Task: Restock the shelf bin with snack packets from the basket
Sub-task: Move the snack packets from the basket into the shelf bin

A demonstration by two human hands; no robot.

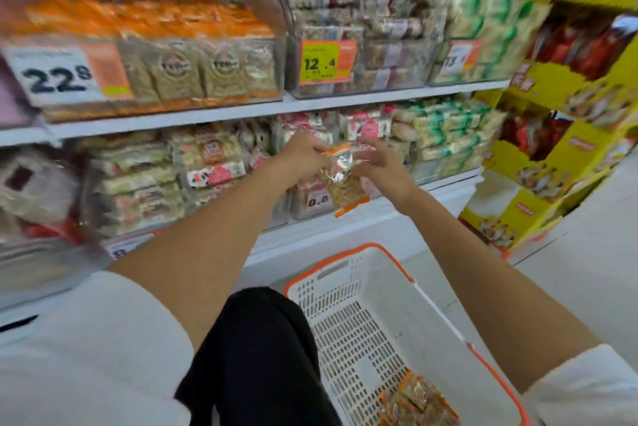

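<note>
I hold one clear snack packet [345, 180] with orange top and bottom edges out in front of the lower shelf. My left hand [303, 156] pinches its top orange edge. My right hand [383, 163] grips its right side between thumb and fingers. Below me stands the white basket [348, 273] with an orange rim; several more snack packets [419, 403] lie in its near right corner. On the upper shelf at the left, a clear shelf bin [193, 77] holds matching orange-edged packets behind a 22.8 price tag.
Clear bins of other snacks fill both shelves, with price tags [326, 61] on their fronts. A yellow cardboard display stand [566, 163] rises at the right. My black-trousered knee [255, 339] is beside the basket. The view is motion-blurred.
</note>
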